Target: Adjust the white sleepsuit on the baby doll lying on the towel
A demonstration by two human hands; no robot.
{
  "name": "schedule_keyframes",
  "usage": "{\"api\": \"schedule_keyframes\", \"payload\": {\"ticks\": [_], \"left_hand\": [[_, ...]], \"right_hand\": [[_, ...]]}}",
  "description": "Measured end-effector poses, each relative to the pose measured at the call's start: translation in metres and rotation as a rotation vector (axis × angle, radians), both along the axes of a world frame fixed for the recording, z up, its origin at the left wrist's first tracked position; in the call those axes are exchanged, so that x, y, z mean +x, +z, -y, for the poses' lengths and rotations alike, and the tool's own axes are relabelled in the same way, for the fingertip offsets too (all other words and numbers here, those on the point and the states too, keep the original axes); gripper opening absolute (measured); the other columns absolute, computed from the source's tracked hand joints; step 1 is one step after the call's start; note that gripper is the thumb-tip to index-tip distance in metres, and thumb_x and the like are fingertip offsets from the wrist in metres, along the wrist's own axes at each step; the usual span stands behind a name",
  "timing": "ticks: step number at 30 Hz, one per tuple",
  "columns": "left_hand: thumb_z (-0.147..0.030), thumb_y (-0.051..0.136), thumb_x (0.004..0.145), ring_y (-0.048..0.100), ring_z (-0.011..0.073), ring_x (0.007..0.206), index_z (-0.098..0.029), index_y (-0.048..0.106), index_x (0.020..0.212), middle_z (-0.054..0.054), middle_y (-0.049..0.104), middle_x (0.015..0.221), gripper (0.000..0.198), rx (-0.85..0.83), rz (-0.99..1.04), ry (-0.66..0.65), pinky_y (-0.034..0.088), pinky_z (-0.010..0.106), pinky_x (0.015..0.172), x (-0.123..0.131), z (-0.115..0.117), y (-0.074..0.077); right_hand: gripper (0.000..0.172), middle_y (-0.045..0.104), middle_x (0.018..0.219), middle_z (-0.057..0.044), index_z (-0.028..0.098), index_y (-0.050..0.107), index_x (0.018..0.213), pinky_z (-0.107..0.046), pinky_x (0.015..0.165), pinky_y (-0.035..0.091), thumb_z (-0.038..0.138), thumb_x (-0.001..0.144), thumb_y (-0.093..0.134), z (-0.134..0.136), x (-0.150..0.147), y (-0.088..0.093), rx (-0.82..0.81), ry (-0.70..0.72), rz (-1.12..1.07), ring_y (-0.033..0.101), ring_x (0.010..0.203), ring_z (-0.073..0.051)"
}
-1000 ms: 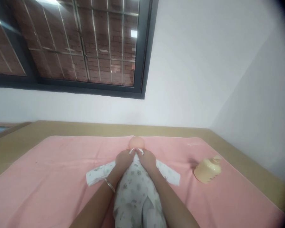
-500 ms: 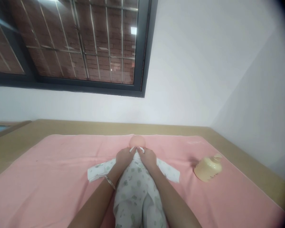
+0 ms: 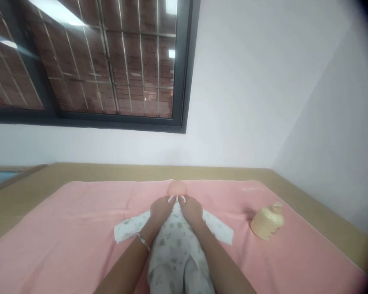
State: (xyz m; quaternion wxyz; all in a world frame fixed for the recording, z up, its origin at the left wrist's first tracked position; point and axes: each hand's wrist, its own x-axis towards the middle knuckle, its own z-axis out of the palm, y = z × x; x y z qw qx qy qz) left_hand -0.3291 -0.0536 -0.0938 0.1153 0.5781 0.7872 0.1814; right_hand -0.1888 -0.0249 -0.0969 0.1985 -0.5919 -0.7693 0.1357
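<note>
A baby doll lies on its back on a pink sheet [image 3: 79,228], its round bald head [image 3: 177,188] at the far end. White baby clothes with a small green-grey print [image 3: 173,245] cover its body, the sleeves spread out to both sides. At the neck, my left hand [image 3: 162,210] pinches the left edge of the collar. My right hand [image 3: 190,209] pinches the collar's right edge, close beside the left. A bracelet [image 3: 143,241] circles my left wrist. The doll's face is mostly hidden behind the collar and my hands.
A cream pump bottle [image 3: 266,222] stands on the sheet to the right. Around the sheet runs a wooden table edge [image 3: 227,173], against a white wall [image 3: 239,90]. A dark-framed window with metal bars [image 3: 184,81] is up at the left.
The view has tipped slightly upward, so everything sits lower in the picture. Both hands keep their hold on the collar with hardly any other movement.
</note>
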Motion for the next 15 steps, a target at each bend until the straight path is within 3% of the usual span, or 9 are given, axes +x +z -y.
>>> {"api": "schedule_keyframes", "payload": {"ticks": [5, 10, 15], "left_hand": [[-0.064, 0.015, 0.087, 0.062, 0.0264, 0.096, -0.017, 0.068, 0.099, 0.013, 0.069, 0.101, 0.072, -0.013, -0.029, -0.010, 0.043, 0.035, 0.081, 0.000, 0.002, 0.003], [-0.063, 0.022, 0.086, 0.062, 0.0276, 0.100, -0.014, 0.067, 0.101, 0.016, 0.067, 0.106, 0.068, -0.069, -0.014, 0.034, 0.043, 0.034, 0.081, 0.002, 0.003, 0.017], [-0.051, 0.025, 0.089, 0.062, 0.0276, 0.096, -0.013, 0.067, 0.097, 0.015, 0.068, 0.100, 0.057, -0.012, -0.041, 0.081, 0.042, 0.037, 0.081, 0.016, 0.020, 0.025]], "right_hand": [[0.059, 0.066, 0.094, -0.014, 0.015, 0.064, 0.103, -0.035, 0.080, 0.040, 0.053, 0.096, 0.020, 0.003, -0.001, 0.011, -0.021, 0.010, 0.062, 0.061, 0.092, -0.026], [0.057, 0.064, 0.098, -0.018, 0.011, 0.064, 0.102, -0.038, 0.081, 0.040, 0.049, 0.096, 0.022, 0.022, -0.002, 0.026, -0.039, 0.018, 0.170, 0.060, 0.095, -0.029], [0.058, 0.063, 0.104, -0.018, 0.012, 0.061, 0.106, -0.037, 0.086, 0.038, 0.044, 0.098, 0.014, 0.045, 0.002, 0.034, 0.035, 0.189, 0.147, 0.058, 0.100, -0.027]]}}
